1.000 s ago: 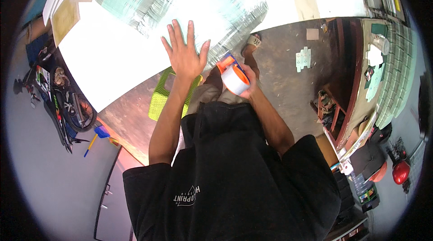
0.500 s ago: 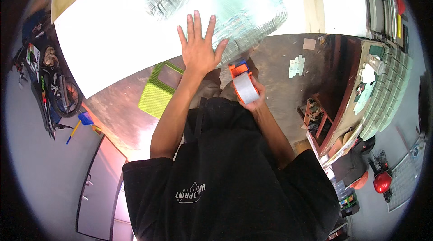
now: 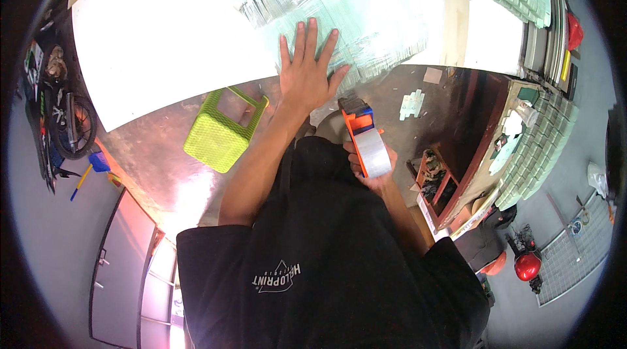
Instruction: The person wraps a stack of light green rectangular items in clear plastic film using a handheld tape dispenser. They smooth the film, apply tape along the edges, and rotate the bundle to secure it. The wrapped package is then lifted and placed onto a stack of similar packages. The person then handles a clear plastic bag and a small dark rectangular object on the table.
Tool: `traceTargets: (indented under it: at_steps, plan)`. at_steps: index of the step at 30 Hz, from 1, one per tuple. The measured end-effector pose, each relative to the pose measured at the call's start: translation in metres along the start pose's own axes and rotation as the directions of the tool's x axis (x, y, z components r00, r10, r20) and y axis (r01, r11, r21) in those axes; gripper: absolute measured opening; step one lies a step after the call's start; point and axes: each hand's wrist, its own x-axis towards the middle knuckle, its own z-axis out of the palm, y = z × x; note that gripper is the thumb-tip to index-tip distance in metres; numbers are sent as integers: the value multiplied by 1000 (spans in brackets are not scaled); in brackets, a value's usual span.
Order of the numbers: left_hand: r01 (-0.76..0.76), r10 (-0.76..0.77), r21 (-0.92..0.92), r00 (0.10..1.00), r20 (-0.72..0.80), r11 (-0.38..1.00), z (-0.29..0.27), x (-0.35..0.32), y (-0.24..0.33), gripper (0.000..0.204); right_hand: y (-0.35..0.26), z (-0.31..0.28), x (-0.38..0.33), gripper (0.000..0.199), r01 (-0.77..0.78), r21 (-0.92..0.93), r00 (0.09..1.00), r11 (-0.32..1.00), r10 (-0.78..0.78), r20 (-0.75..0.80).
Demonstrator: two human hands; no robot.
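Note:
My left hand [image 3: 305, 81] lies flat with fingers spread on the near edge of a large bundle [image 3: 366, 16] of pale green sheets under shiny clear wrapping. That bundle rests on a white tabletop [image 3: 150, 42] and reaches its near edge. In my right hand [image 3: 379, 169], held low in front of my body, is an orange and blue tape dispenser [image 3: 358, 128]. A wide roll of clear or whitish tape [image 3: 373, 152] sits in it, and its front end points toward the table. My fingers wrap round its lower part.
A lime green plastic stool [image 3: 219, 130] stands on the floor to my left. Right of me is a low shelf [image 3: 480, 146] with stacked green pieces [image 3: 545, 146] on top. Paper scraps [image 3: 411, 105] lie on the floor. A bicycle [image 3: 65, 117] leans at the far left.
My left hand has shifted right along the bundle's edge. My right hand with the tape dispenser has moved right and a little nearer to me. The view has turned slightly.

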Motion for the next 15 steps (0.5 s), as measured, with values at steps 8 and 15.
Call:
traceTargets:
  at_steps: [8,15]
  plan:
    - [5,-5,-27,1000,-4,1000,-1,-2,-1,73,-3,0,-17,75,-118,-9,965,993,116,236]
    - [3,-3,-25,1000,-14,1000,-2,0,-3,72,-7,2,-28,72,-53,-176,978,983,87,190]
